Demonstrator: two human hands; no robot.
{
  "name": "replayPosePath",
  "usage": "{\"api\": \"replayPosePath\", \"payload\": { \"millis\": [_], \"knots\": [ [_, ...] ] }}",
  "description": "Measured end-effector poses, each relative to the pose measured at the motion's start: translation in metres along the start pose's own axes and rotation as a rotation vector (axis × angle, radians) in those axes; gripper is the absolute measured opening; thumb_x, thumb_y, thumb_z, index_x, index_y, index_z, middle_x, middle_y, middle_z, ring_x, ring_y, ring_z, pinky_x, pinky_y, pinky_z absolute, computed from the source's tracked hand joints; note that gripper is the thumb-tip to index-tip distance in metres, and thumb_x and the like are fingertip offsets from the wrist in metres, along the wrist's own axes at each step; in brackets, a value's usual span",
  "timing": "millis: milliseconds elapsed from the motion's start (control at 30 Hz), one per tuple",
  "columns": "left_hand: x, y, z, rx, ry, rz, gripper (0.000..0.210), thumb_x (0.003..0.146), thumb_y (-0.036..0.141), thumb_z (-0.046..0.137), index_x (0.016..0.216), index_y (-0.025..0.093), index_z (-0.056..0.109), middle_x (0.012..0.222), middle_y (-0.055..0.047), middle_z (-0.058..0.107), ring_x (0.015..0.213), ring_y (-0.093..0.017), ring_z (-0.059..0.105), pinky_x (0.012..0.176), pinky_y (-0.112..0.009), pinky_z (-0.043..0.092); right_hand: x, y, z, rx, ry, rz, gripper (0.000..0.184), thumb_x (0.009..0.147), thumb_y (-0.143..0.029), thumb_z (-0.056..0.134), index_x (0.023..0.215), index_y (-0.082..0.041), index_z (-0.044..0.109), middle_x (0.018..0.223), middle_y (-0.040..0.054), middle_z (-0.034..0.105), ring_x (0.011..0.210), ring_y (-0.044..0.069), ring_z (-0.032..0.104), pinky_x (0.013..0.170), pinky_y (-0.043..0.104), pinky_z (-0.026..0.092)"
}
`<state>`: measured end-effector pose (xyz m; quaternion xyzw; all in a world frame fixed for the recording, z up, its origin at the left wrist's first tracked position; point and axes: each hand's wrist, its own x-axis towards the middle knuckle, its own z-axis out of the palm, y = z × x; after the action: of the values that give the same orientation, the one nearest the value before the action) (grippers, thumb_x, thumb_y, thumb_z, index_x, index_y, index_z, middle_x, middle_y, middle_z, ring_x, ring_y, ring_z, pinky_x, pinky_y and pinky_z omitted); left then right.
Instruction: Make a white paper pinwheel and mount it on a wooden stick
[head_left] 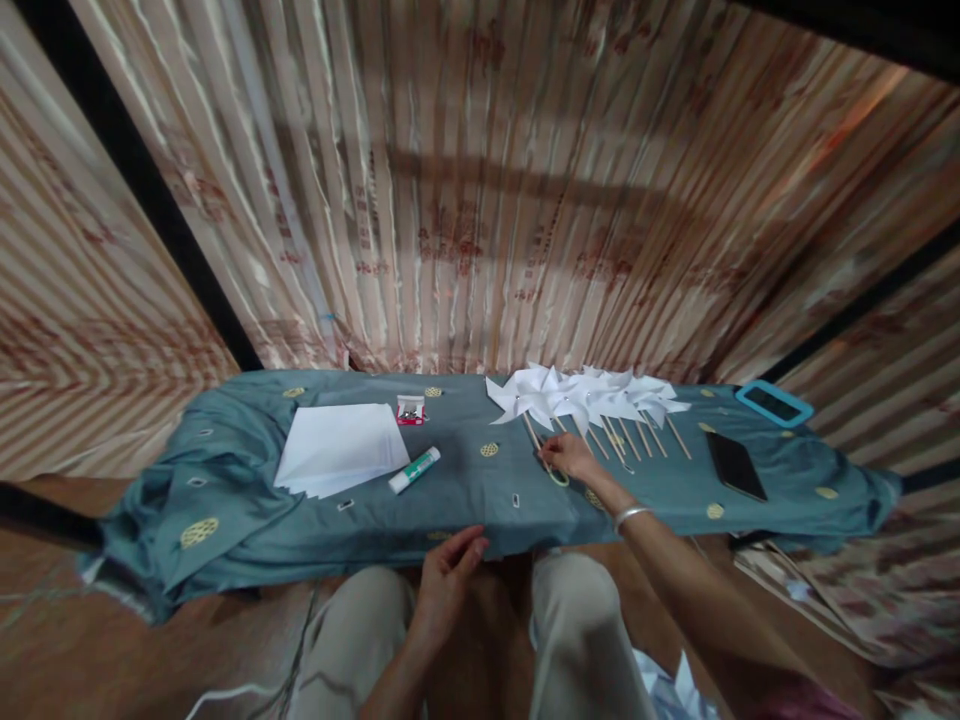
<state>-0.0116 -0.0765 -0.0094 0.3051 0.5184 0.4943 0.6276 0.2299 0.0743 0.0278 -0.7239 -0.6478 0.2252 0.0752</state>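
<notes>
My right hand (pixel 570 455) is closed, thumb and fingers pinched at the lower end of a pinwheel's wooden stick (pixel 532 432). That pinwheel (pixel 523 392) is the leftmost of several white paper pinwheels (pixel 600 392) lying in an overlapping row, their sticks pointing toward me. Beneath the right hand shows a yellow-green curved outline (pixel 557 478); whether it is an object or cloth print I cannot tell. My left hand (pixel 450 570) is empty at the table's front edge, above my knees, with its thumb and fingers loosely apart.
On the green cloth-covered table (pixel 465 500) lie a stack of white paper (pixel 341 445), a glue stick (pixel 415 470) and a small red-and-white box (pixel 410 410). A dark phone (pixel 736 465) and a blue-rimmed object (pixel 774 403) lie at the right. A curtain (pixel 465 200) hangs behind.
</notes>
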Motion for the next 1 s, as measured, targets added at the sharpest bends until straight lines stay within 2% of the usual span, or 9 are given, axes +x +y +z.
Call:
{"api": "replayPosePath", "payload": {
  "millis": [400,533,600,733,800,867,1000],
  "knots": [
    [0.000,0.003,-0.003,-0.025,-0.027,0.001,0.042,0.052,0.044,0.083,0.085,0.017,0.079,0.084,-0.009,0.077,0.094,-0.029,0.068,0.090,-0.040,0.049,-0.002,-0.015,0.002,-0.236,0.056,-0.027,0.023,0.087,-0.027,0.057,0.084,-0.016,0.077,0.082,0.0104,0.075,0.079,0.022,0.068,0.064,0.026,0.041],
    [0.000,0.004,-0.006,0.018,-0.032,0.018,0.040,0.055,0.043,0.082,0.086,0.018,0.079,0.087,-0.009,0.077,0.093,-0.027,0.068,0.091,-0.039,0.049,-0.022,-0.018,-0.003,-0.230,0.134,-0.048,0.028,0.090,-0.029,0.052,0.097,-0.013,0.074,0.096,0.0165,0.075,0.093,0.027,0.068,0.072,0.029,0.043],
    [0.000,0.005,-0.008,0.052,-0.032,0.035,0.039,0.056,0.042,0.082,0.086,0.018,0.079,0.087,-0.009,0.078,0.091,-0.026,0.069,0.091,-0.038,0.050,-0.044,-0.014,-0.003,-0.202,0.167,-0.058,0.031,0.092,-0.031,0.048,0.102,-0.016,0.072,0.099,0.0150,0.075,0.095,0.027,0.068,0.075,0.029,0.044],
    [-0.002,0.005,-0.010,0.082,-0.019,0.045,0.036,0.058,0.044,0.081,0.083,0.019,0.079,0.084,-0.008,0.078,0.085,-0.023,0.069,0.086,-0.036,0.052,-0.107,0.011,0.016,-0.114,0.198,-0.059,0.034,0.095,-0.033,0.039,0.104,-0.022,0.070,0.097,0.0073,0.076,0.090,0.022,0.070,0.075,0.027,0.046],
    [-0.003,0.004,-0.010,0.093,-0.014,0.046,0.036,0.057,0.047,0.080,0.079,0.019,0.079,0.077,-0.008,0.077,0.077,-0.022,0.069,0.080,-0.036,0.054,-0.140,0.034,0.032,0.028,0.264,-0.043,0.034,0.092,-0.036,0.040,0.097,-0.022,0.071,0.095,0.0078,0.076,0.086,0.024,0.071,0.074,0.028,0.047],
    [-0.003,0.003,-0.009,0.120,-0.021,0.055,0.038,0.057,0.051,0.080,0.075,0.018,0.079,0.071,-0.007,0.076,0.069,-0.021,0.067,0.074,-0.035,0.054,-0.166,0.061,0.047,0.114,0.319,0.046,0.035,0.089,-0.041,0.042,0.092,-0.022,0.071,0.085,0.0084,0.076,0.079,0.025,0.071,0.070,0.030,0.048],
    [-0.004,0.005,-0.004,0.154,-0.040,0.066,0.045,0.053,0.059,0.079,0.068,0.017,0.078,0.061,-0.006,0.072,0.060,-0.019,0.063,0.063,-0.031,0.052,-0.198,0.114,0.062,0.184,0.362,0.130,0.039,0.086,-0.045,0.040,0.070,-0.023,0.068,0.070,0.0083,0.073,0.066,0.024,0.069,0.061,0.030,0.049]
  ]
}}
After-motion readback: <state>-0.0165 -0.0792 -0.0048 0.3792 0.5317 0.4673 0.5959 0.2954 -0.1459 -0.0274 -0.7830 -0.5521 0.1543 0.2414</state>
